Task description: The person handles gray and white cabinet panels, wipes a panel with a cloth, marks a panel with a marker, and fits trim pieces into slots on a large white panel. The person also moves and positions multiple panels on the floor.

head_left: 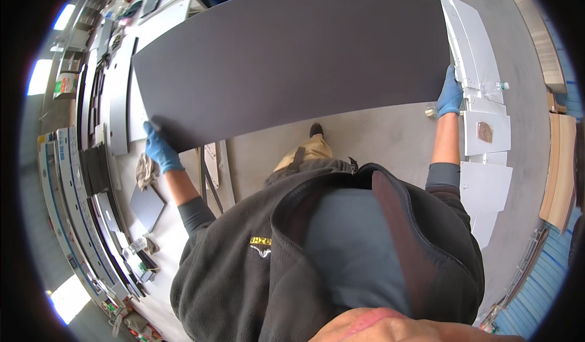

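A large, flat dark grey panel (298, 56) stretches across in front of me, its ends gripped in both hands. My left hand (161, 149), in a blue glove, is closed on the panel's near left corner. At the right end, my right hand (450, 92), also gloved in blue, is closed on the edge close to the near corner. The fingers under the panel are hidden on both sides. A crumpled cloth (146, 171) lies just below my left hand.
White panels (484, 186) are laid out along the right, with a clear plastic bottle (492, 88) on them. Stacked boards (557, 165) stand farther right. To the left are a long grey panel (120, 98), a small grey board (147, 207) and long stacked profiles (70, 183).
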The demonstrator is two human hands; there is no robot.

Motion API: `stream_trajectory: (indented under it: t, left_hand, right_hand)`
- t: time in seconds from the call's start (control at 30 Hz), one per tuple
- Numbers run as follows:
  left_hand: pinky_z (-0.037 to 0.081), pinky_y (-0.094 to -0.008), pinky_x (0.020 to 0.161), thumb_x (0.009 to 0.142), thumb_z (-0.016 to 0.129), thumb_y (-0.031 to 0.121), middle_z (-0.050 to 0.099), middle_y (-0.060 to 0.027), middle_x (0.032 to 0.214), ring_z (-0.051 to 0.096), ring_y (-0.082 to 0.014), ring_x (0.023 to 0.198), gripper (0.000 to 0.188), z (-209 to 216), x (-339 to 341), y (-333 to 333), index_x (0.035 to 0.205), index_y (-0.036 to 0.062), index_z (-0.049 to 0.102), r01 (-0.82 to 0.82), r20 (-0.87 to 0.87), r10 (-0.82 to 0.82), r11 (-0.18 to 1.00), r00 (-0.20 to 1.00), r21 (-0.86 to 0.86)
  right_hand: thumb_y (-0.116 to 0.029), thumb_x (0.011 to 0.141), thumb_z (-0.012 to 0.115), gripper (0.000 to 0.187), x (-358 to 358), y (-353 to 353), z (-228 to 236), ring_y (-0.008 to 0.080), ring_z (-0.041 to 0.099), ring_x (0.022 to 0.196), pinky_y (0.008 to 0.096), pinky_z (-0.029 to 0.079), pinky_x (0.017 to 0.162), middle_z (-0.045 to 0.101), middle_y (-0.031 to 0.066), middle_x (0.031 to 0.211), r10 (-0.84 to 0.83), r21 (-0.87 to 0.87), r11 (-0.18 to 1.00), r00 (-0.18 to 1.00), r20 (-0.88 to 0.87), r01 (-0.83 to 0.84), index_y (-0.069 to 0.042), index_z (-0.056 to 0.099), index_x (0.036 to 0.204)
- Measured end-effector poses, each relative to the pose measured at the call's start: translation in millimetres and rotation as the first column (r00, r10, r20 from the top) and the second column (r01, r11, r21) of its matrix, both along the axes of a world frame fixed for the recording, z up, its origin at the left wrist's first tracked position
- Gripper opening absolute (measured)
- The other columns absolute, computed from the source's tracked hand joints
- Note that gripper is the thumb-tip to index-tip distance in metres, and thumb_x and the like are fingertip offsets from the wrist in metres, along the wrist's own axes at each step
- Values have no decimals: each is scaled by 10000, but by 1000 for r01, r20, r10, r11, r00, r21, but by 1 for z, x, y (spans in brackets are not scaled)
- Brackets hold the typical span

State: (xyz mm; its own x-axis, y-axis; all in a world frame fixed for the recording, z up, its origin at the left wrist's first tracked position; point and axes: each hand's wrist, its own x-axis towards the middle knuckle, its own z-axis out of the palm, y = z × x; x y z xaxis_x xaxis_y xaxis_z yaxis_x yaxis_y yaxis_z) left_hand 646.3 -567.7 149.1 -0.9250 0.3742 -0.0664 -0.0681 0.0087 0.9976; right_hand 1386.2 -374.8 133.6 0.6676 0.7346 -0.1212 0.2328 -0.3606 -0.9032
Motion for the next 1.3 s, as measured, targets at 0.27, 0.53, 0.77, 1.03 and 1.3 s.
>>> stream_trajectory:
  t: [0.27,0.53,0.77,1.03,1.3]
  left_hand:
    - [432,-351,601,979,702,597,613,-6,743,483,-140,664,657,-75,95,224,834,-44,721,175,-75,-222,902,972,-395]
    - [489,-447,684,992,602,666,674,-161,731,552,-235,685,804,-78,217,362,934,-122,752,60,-215,-252,769,943,-636]
    - [502,-430,707,974,619,649,735,-174,791,643,-237,728,805,-84,260,430,948,-145,750,33,-86,-136,693,987,-720]
    - [530,-465,812,966,563,695,760,-240,876,719,-346,852,826,-104,227,544,984,-106,764,36,-57,-115,677,992,-735]
    - [522,-475,860,933,550,689,744,-261,907,711,-410,902,726,-66,231,567,876,3,778,-111,-71,89,601,993,-792]
  right_hand:
    - [-594,958,693,683,144,129,-3,193,693,890,342,552,834,782,126,1034,-124,-296,941,983,139,161,63,771,1128]
    - [-668,937,598,740,255,301,-42,421,751,1001,480,565,876,762,291,999,36,-400,910,938,344,111,45,792,971]
    - [-669,932,597,701,284,448,-46,368,742,806,454,555,738,761,211,825,91,-372,928,948,305,30,0,792,857]
    - [-536,962,684,587,260,595,-78,192,631,670,382,510,641,688,74,701,88,-232,971,989,117,-59,21,754,790]
    - [-493,994,690,585,186,735,-64,211,699,709,369,571,665,771,102,855,206,-159,966,979,-10,-204,76,761,876]
